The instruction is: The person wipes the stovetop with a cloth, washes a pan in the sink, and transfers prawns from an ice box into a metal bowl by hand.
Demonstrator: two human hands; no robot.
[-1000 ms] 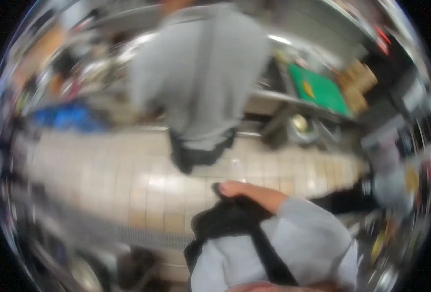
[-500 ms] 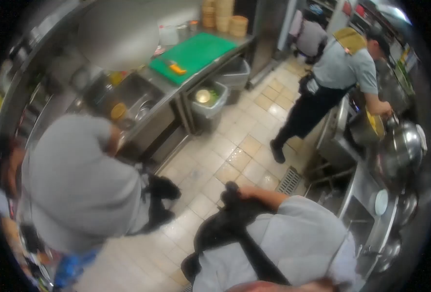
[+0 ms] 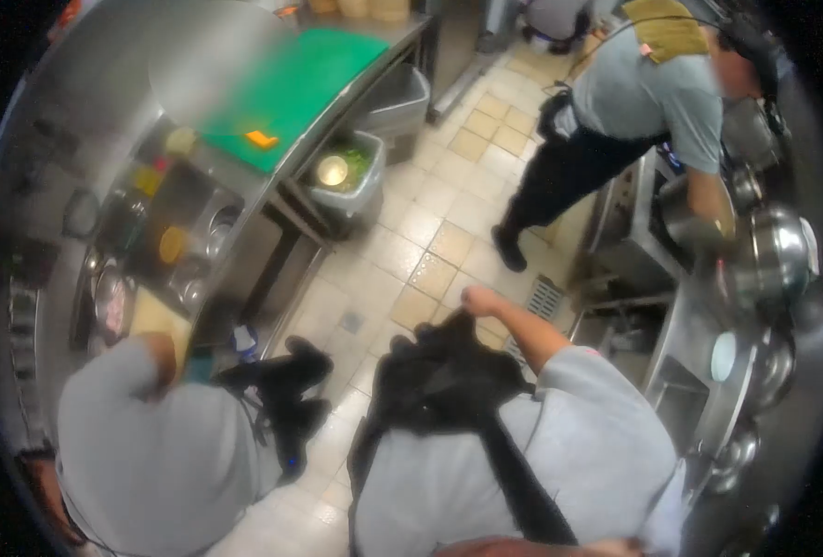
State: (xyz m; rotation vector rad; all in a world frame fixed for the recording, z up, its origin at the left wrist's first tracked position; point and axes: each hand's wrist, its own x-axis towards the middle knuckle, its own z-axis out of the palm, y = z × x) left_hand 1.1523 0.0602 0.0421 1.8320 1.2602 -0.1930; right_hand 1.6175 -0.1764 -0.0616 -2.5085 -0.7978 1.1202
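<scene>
My right hand [image 3: 479, 300] is in front of me over the tiled floor, its arm bent inward from the right. The fingers look curled closed at the upper edge of my black apron [image 3: 439, 381], which rises to a peak there. Blur hides the exact grip. The dark tips of my shoes [image 3: 421, 330] show just past the apron. My left hand does not show.
A co-worker [image 3: 161, 446] in grey bends over a yellow board [image 3: 163, 320] by the sink. Another co-worker [image 3: 653, 102] reaches toward pots [image 3: 769, 251] at the right. An orange-handled tool [image 3: 261, 139] lies on a green cutting board [image 3: 305, 79]. Below stands a bin [image 3: 360, 195].
My view has shifted. My right hand appears higher in it, with the apron spread wider. The left co-worker sits lower, the yellow board now showing. The right co-worker's arm reaches lower among the pots.
</scene>
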